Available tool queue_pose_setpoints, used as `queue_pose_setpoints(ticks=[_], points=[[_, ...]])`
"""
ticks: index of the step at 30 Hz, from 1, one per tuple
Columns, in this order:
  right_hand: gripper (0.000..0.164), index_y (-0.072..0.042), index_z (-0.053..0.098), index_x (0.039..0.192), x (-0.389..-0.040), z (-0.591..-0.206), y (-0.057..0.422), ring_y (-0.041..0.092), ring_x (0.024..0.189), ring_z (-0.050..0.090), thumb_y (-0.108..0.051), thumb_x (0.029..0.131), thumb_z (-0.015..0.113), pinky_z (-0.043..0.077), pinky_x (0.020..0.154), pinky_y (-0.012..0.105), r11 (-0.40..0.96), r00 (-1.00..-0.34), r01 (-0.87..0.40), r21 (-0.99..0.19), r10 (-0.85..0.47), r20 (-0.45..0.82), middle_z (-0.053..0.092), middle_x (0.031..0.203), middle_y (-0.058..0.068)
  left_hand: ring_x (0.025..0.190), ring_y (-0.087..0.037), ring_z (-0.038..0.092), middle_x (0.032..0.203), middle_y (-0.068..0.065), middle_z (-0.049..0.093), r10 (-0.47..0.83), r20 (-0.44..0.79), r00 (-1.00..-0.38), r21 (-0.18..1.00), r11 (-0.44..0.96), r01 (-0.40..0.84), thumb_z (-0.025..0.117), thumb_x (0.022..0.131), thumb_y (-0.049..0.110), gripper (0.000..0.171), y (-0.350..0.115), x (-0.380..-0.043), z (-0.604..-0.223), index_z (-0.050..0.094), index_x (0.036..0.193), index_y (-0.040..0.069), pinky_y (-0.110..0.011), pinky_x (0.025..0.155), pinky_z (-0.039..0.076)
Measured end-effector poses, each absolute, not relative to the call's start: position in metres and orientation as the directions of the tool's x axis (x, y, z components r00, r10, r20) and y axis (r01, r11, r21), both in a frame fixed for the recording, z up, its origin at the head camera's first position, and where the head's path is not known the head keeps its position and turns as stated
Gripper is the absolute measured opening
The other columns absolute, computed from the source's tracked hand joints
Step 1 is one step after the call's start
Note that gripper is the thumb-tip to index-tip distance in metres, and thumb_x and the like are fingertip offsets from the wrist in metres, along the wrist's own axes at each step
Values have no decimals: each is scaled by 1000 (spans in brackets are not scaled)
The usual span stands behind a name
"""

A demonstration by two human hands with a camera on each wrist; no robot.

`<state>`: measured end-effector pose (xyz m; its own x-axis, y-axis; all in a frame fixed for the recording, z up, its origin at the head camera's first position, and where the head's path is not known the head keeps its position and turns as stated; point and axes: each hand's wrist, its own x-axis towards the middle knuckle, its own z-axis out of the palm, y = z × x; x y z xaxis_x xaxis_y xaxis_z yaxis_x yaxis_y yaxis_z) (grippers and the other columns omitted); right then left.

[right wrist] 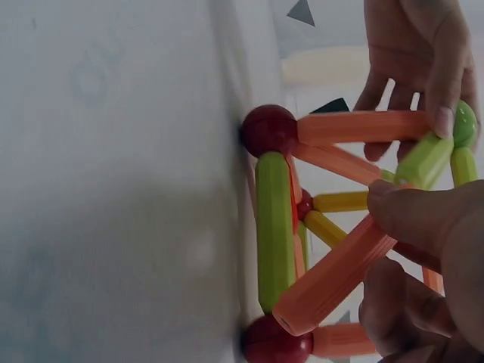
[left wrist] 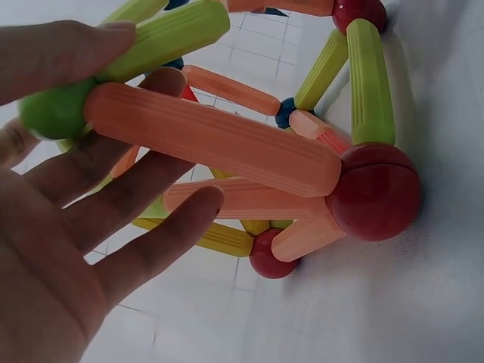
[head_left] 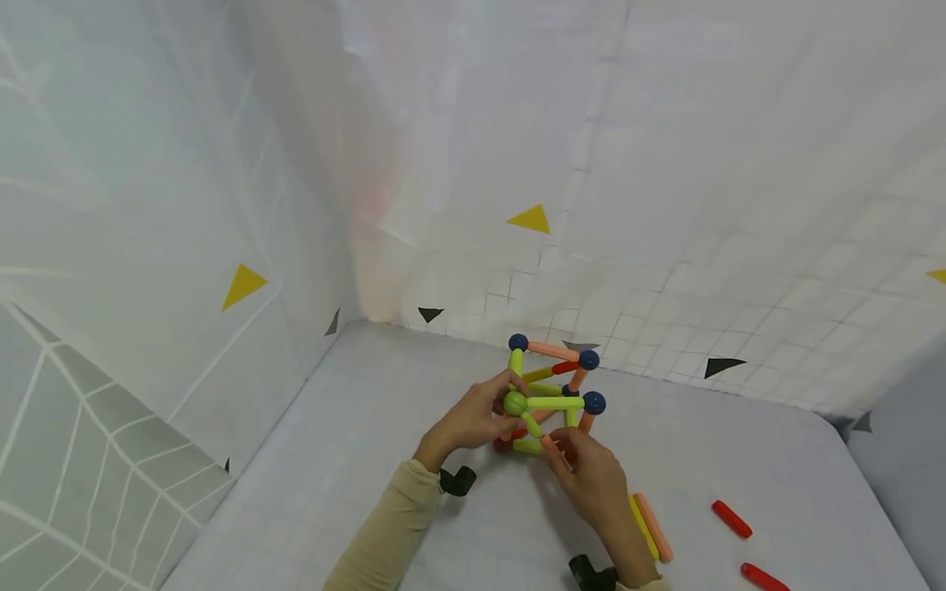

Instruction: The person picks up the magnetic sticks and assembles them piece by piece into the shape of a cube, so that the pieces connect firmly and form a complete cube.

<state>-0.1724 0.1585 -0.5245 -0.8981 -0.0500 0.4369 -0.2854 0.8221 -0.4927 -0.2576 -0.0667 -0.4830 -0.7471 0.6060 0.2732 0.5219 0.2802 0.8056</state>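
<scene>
A ball-and-stick frame of magnetic rods stands on the white surface, with dark blue balls [head_left: 594, 402] at upper corners and red balls [left wrist: 376, 192] at the base. At its near upper corner, my left hand [head_left: 473, 417] grips around a green ball [head_left: 516, 402], thumb against a light green rod [left wrist: 170, 38]. An orange rod [left wrist: 212, 140] slopes from that ball to a red one. My right hand [head_left: 594, 480] pinches a separate orange rod [right wrist: 333, 276] between thumb and fingers. Its upper end meets or overlaps the green rod's end; whether they join, I cannot tell.
Right of the frame, a yellow rod [head_left: 643, 527] and an orange rod [head_left: 654, 529] lie side by side. Farther right are two red rods, one [head_left: 732, 519] behind the other [head_left: 764, 577]. A white patterned wall [head_left: 665, 205] rises behind the frame.
</scene>
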Motion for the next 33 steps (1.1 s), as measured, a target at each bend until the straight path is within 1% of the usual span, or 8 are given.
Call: queue_pose_setpoints(ticks=[2, 5, 13, 21, 26, 28, 30, 33], points=[[24, -16, 75, 109, -174, -525, 155, 7, 63, 51, -24, 91, 87, 42, 55, 22, 827, -898, -289, -481, -60, 437, 73, 84, -4, 99, -10, 71, 124, -7, 71, 603, 266, -752, 805, 290, 517, 80, 93, 5, 41, -67, -256, -482, 57, 125, 19, -31, 91, 60], [26, -16, 75, 112, -174, -524, 152, 7, 63, 48, -22, 90, 88, 40, 55, 22, 834, -904, -282, -474, -66, 423, 73, 88, -2, 101, -12, 72, 125, -8, 72, 599, 262, -756, 805, 296, 514, 80, 94, 4, 41, -67, -256, -481, 57, 125, 17, -31, 90, 60], [23, -18, 76, 108, -176, -525, 151, 7, 64, 53, -21, 89, 88, 45, 57, 23, 832, -905, -281, -478, -64, 420, 72, 92, 1, 103, -14, 71, 125, -7, 72, 600, 267, -754, 804, 292, 517, 80, 94, 4, 42, -67, -256, -481, 57, 125, 19, -34, 90, 60], [25, -16, 76, 109, -175, -524, 148, 7, 65, 58, -18, 88, 89, 49, 58, 23, 831, -907, -280, -480, -66, 415, 74, 96, 3, 102, -13, 72, 126, -9, 72, 604, 272, -749, 809, 278, 518, 79, 94, 3, 41, -65, -258, -482, 57, 125, 18, -35, 90, 61], [26, -14, 72, 102, -170, -518, 150, 8, 69, 57, -26, 87, 90, 49, 60, 24, 847, -928, -239, -474, -56, 369, 69, 93, 2, 103, -13, 72, 127, -9, 72, 609, 279, -742, 809, 267, 523, 79, 94, 4, 41, -65, -258, -483, 56, 125, 18, -35, 91, 61], [31, -13, 68, 100, -166, -513, 153, 8, 67, 55, -28, 86, 91, 47, 58, 24, 837, -939, -224, -499, -49, 339, 66, 86, 0, 104, -13, 72, 127, -9, 72, 610, 276, -742, 811, 267, 521, 79, 94, 4, 41, -65, -258, -483, 57, 125, 19, -33, 90, 61], [33, -13, 63, 99, -162, -507, 157, 7, 64, 55, -26, 86, 91, 45, 55, 23, 805, -954, -209, -555, -43, 298, 65, 79, -3, 104, -14, 72, 126, -9, 72, 611, 271, -744, 813, 269, 517, 80, 94, 5, 41, -65, -258, -483, 57, 125, 19, -31, 90, 60], [31, -12, 58, 99, -157, -499, 164, 5, 59, 54, -18, 90, 86, 44, 52, 22, 736, -976, -180, -652, -48, 214, 64, 73, -5, 104, -13, 72, 126, -9, 72, 609, 262, -748, 814, 277, 511, 80, 94, 5, 41, -65, -258, -484, 57, 126, 19, -28, 89, 60]])
